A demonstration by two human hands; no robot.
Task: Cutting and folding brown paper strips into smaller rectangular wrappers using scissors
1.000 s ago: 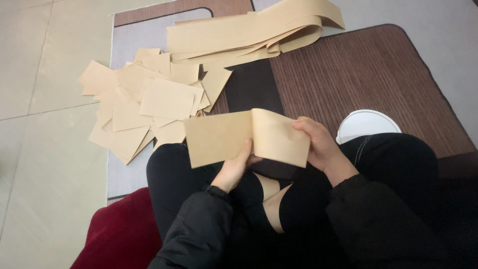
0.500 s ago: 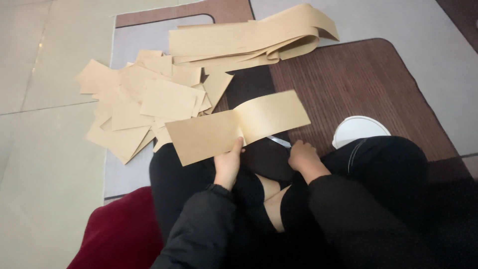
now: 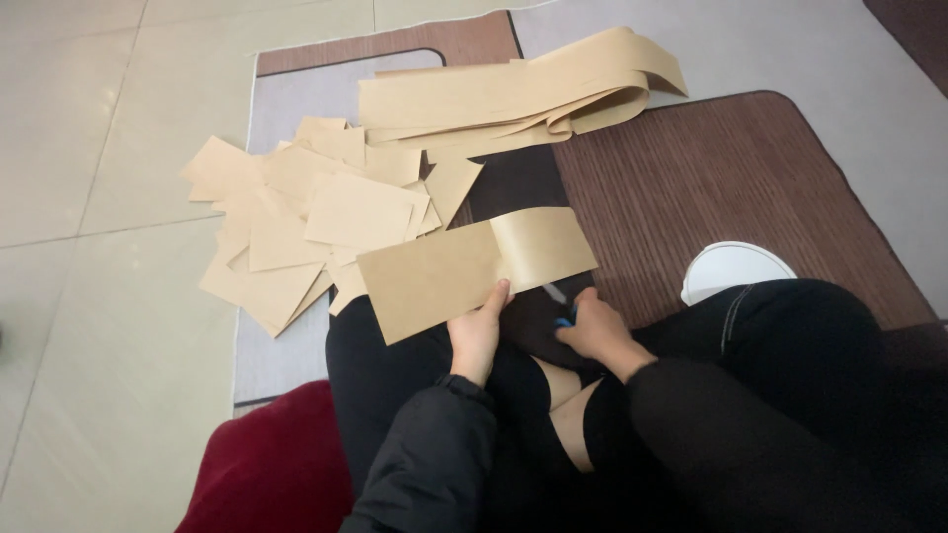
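Unfolded since before, light, floppy kraft paper strip lies flat over lap, beside cut pile; left hand pinches its near edge, right hand grips blue-handled scissors

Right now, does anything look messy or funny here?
Yes. The cut tan paper pieces lie scattered in a crooked, overlapping heap, half off the mat onto the tiled floor. The long paper strips above them are loosely folded.

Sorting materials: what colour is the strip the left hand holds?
Tan kraft-brown; the paper strip shows best in the head view.
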